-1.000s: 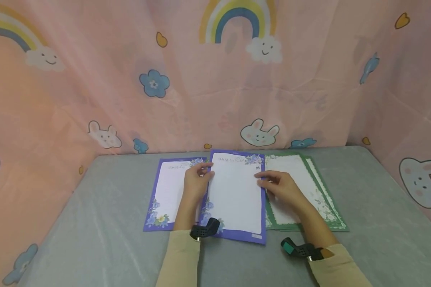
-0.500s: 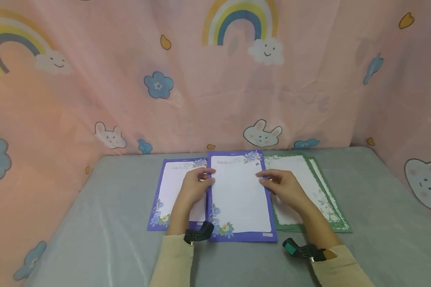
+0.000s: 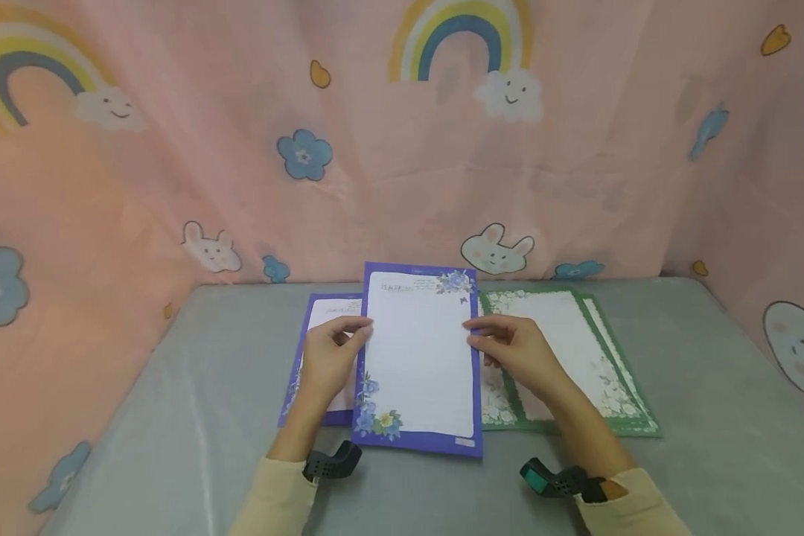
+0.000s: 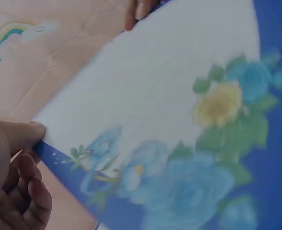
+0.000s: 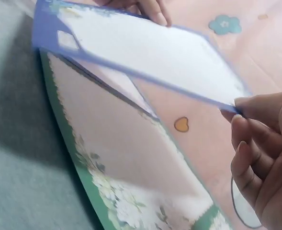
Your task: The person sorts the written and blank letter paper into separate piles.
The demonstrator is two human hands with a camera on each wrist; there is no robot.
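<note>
Both hands hold up a sheet of letter paper [image 3: 415, 357] with a purple border, blue flowers and a white middle. The left hand [image 3: 327, 357] pinches its left edge between thumb and fingers. At the opposite edge, the right hand [image 3: 522, 353] pinches it likewise. In the right wrist view the held letter paper [image 5: 131, 45] is raised above the green-bordered sheets [image 5: 117, 134]. A second purple-bordered sheet [image 3: 315, 316] lies partly hidden behind the held one and the left hand. Overlapping green-bordered sheets [image 3: 563, 316] with white flowers lie beneath the right hand.
A grey cloth [image 3: 194, 417] covers the table. Behind it hangs a pink curtain [image 3: 388, 186] printed with rainbows and rabbits, close to the table's back edge. Each wrist wears a black strap mount, the left mount [image 3: 333, 461] and the right mount [image 3: 563, 480].
The held letter paper has shifted left and lifted, with both hands keeping their pinch. It now covers more of the second purple-bordered sheet and uncovers more of the green-bordered ones.
</note>
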